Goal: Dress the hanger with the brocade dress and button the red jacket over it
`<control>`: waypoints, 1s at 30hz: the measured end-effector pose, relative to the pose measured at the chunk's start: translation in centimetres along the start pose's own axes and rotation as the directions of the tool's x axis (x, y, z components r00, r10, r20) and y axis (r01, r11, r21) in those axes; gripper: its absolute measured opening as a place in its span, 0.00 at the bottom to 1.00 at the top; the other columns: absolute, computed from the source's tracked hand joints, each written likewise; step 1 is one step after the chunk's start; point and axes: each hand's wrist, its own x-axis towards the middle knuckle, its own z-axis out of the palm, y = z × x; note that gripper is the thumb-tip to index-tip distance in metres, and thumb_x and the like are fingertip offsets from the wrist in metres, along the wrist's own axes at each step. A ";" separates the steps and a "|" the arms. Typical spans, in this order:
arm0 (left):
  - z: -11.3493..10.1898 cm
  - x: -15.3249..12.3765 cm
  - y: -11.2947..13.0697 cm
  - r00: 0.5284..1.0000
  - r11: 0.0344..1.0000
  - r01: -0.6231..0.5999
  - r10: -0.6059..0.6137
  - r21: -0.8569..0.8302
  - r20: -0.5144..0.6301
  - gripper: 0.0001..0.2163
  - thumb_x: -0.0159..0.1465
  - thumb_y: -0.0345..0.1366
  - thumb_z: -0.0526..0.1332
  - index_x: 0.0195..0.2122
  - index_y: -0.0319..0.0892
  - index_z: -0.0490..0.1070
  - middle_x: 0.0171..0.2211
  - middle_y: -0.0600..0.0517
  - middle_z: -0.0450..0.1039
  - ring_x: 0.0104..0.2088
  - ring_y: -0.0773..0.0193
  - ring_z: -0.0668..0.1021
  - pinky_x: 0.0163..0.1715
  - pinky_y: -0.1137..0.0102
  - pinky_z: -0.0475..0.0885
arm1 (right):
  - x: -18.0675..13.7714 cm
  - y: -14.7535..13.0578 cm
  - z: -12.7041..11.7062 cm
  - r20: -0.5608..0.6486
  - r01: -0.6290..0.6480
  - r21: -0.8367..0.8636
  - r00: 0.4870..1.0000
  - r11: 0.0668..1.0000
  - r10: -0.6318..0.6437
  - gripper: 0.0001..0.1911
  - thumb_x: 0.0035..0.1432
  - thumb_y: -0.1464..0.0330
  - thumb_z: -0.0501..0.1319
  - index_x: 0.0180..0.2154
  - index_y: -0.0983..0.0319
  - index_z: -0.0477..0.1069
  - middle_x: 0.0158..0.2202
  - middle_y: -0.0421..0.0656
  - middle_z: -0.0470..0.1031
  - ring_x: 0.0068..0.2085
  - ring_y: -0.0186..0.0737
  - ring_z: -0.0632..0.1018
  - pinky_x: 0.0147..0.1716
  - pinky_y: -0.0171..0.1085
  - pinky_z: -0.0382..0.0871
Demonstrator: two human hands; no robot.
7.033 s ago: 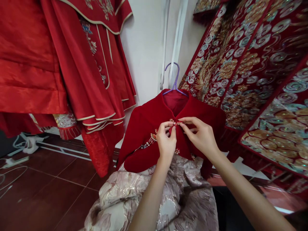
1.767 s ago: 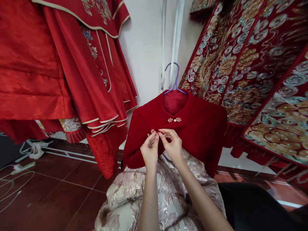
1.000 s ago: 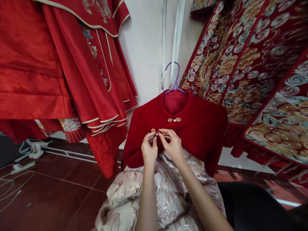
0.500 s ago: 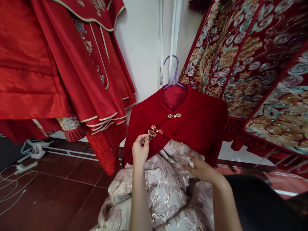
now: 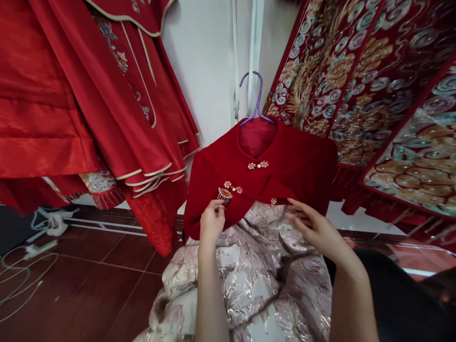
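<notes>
A short red jacket (image 5: 299, 161) hangs on a purple hanger (image 5: 257, 107), its front overlapping. Beaded flower fasteners (image 5: 258, 165) sit at the collar and lower on the front. A fan-shaped brooch (image 5: 224, 194) with small tassels is on the left front panel. My left hand (image 5: 213, 221) is closed in a pinch at the jacket, right at the tassel ends; its fingertips are partly hidden. Touching the jacket's lower hem, my right hand (image 5: 317, 230) has its fingers apart, beside a small flower fastener (image 5: 273, 201). Below spreads a shiny cream and pinkish patterned skirt (image 5: 249, 275).
Red satin garments (image 5: 107, 104) with cream piping hang at left. Embroidered dark-red garments (image 5: 374, 95) hang at right. A white metal rack bar (image 5: 107, 226) runs low at left, near white cables (image 5: 32, 280) on the tiled floor. A black surface (image 5: 395, 294) is at lower right.
My right hand has risen from the skirt to the jacket's hem, and the lower flower fastener now shows. My left hand has shifted slightly down, uncovering more of the brooch.
</notes>
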 end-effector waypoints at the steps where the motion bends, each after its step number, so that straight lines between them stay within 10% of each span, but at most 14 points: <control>1: -0.1 -0.1 0.0 0.999 1.000 -0.009 0.009 0.008 0.045 0.13 0.58 0.26 0.57 0.43 0.42 0.72 0.38 0.48 0.77 0.34 0.64 0.78 0.41 0.68 0.71 | 0.3 -0.1 0.3 -0.040 0.010 -0.003 0.999 1.000 -0.010 0.27 0.58 0.54 0.58 0.57 0.56 0.64 0.48 0.48 0.73 0.45 0.44 0.76 0.44 0.43 0.73; 6: 0.5 -0.4 -0.1 0.967 0.998 -0.046 0.058 -0.051 0.249 0.12 0.54 0.23 0.58 0.40 0.38 0.71 0.37 0.48 0.75 0.35 0.66 0.77 0.39 0.71 0.71 | 1.5 -0.8 2.5 -0.192 0.086 -0.023 0.977 0.996 -0.089 0.23 0.58 0.56 0.57 0.52 0.59 0.69 0.45 0.48 0.72 0.41 0.41 0.76 0.43 0.41 0.72; 15: 0.6 -0.3 0.1 0.984 0.998 0.047 -0.054 0.044 0.171 0.07 0.52 0.27 0.63 0.32 0.39 0.68 0.26 0.53 0.71 0.27 0.67 0.74 0.31 0.73 0.68 | 2.1 -0.8 6.6 -0.262 0.105 -0.025 0.959 0.994 -0.107 0.24 0.59 0.58 0.56 0.53 0.62 0.62 0.51 0.52 0.68 0.46 0.46 0.74 0.47 0.47 0.70; 30: -0.2 -0.7 0.4 0.937 0.988 0.028 0.027 -0.151 0.348 0.06 0.52 0.26 0.64 0.32 0.38 0.73 0.29 0.50 0.75 0.32 0.66 0.77 0.36 0.71 0.72 | 2.3 -0.4 5.6 -0.283 0.143 -0.091 0.945 0.986 -0.163 0.12 0.58 0.62 0.58 0.42 0.60 0.73 0.38 0.45 0.72 0.38 0.40 0.75 0.39 0.39 0.70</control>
